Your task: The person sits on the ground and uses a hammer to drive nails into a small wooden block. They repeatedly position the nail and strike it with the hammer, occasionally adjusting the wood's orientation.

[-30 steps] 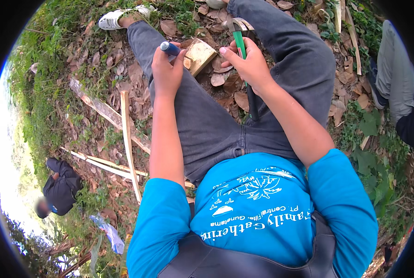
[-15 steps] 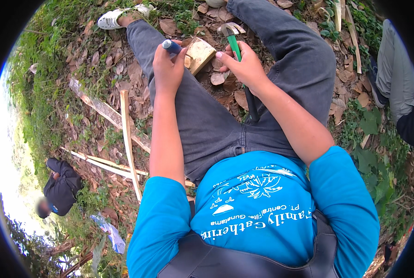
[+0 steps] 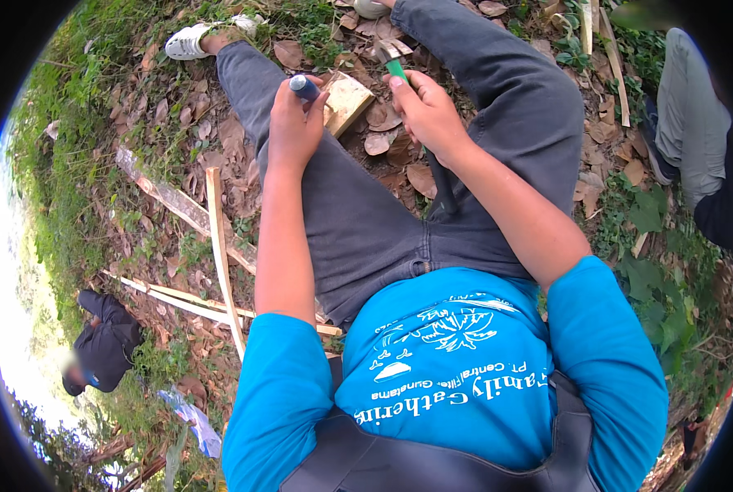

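Note:
My left hand (image 3: 296, 131) is closed around the blue handle of a chisel (image 3: 304, 87), whose metal-capped end points up. Fingers hide most of its blade, so I cannot tell exactly where the tip rests. Just beyond that hand, a pale wooden block (image 3: 351, 96) lies by my left thigh. To the right, my right hand (image 3: 430, 119) grips a hammer (image 3: 396, 69) with a green and black handle. The thumb lies along the green part, and the metal head is just above the hand. The black end of the handle reaches back toward my lap.
Dry leaves and grass cover the ground around my legs. Long wooden strips (image 3: 219, 238) and a rough plank (image 3: 165, 195) lie to the left. A person in dark clothes (image 3: 108, 340) is farther left; another's grey-trousered leg (image 3: 690, 123) is at the right. Several strips lie at the upper right.
My right hand has closed more fully around the hammer's handle. The hammer's head has shifted left, toward the wooden block. The left hand keeps its hold on the chisel.

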Demonstrator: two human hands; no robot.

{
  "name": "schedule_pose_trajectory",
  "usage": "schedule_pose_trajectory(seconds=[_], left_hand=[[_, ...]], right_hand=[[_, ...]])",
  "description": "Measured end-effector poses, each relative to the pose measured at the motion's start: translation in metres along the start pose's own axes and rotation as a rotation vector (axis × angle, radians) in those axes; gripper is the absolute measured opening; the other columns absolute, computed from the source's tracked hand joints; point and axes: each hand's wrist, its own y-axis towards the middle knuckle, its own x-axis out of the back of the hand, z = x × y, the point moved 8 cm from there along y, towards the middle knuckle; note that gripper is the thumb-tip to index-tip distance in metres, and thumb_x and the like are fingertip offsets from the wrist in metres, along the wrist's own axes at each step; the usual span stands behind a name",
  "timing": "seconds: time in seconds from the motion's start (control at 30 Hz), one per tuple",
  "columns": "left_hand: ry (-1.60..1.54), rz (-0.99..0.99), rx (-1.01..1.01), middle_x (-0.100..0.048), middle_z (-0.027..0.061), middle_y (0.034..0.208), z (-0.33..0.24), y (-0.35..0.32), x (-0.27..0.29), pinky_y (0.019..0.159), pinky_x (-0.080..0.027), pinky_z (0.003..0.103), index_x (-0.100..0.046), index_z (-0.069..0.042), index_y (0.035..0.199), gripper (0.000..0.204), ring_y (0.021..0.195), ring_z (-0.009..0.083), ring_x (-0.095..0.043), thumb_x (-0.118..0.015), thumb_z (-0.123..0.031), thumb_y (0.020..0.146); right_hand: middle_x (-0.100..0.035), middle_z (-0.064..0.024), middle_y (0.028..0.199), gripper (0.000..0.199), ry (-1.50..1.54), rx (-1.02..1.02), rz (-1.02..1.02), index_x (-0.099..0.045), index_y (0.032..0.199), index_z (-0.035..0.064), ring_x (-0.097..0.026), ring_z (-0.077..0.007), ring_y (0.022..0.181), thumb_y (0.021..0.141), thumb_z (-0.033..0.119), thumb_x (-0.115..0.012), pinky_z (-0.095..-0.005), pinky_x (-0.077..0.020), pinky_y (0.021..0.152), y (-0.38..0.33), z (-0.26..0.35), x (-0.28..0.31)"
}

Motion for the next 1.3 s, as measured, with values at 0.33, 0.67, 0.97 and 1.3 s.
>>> schedule_pose_trajectory(seconds=[0.33,0.67,0.97,1.3], left_hand=[[-0.026,0.041,-0.059,-0.058,0.0134,0.107,0.009,-0.013,-0.004,0.083,-0.054,0.036,-0.055,0.002,0.111,0.018,0.094,0.0264,-0.063,-0.064,0.000,0.096],[0.066,0.101,-0.157,-0.060,0.0186,0.113,0.030,-0.018,-0.001,0.091,-0.049,0.046,-0.054,0.000,0.123,0.032,0.104,0.0396,-0.061,-0.061,-0.001,0.092],[0.121,0.104,-0.153,-0.061,0.0243,0.118,0.029,-0.005,-0.006,0.092,-0.049,0.047,-0.053,0.002,0.128,0.036,0.109,0.0459,-0.060,-0.063,-0.006,0.094],[0.004,-0.023,-0.209,-0.061,0.0175,0.104,0.014,-0.008,0.009,0.084,-0.049,0.043,-0.057,-0.001,0.114,0.027,0.096,0.0396,-0.061,-0.070,-0.005,0.090]], right_hand=[[-0.063,-0.0163,0.079,0.022,-0.078,0.552,0.050,-0.061,0.113,-0.0014,-0.053,-0.0201,0.070,0.101,0.016,-0.054,-0.0387,-0.0475,0.069,-0.019,0.135,-0.013],[-0.069,-0.0262,0.105,0.038,-0.494,0.430,0.394,-0.060,0.136,0.0043,-0.069,-0.0424,0.096,0.100,0.015,-0.058,-0.0456,-0.0526,0.084,-0.048,0.119,-0.059],[-0.069,-0.0270,0.091,0.036,-0.546,0.445,0.335,-0.061,0.132,0.0004,-0.072,-0.0329,0.080,0.101,0.018,-0.061,-0.0390,-0.0525,0.071,-0.040,0.128,-0.060],[-0.072,-0.0188,0.086,0.033,-0.719,0.391,0.349,-0.067,0.128,0.0074,-0.070,-0.0290,0.073,0.100,0.025,-0.062,-0.0399,-0.0527,0.069,-0.022,0.094,-0.059]])
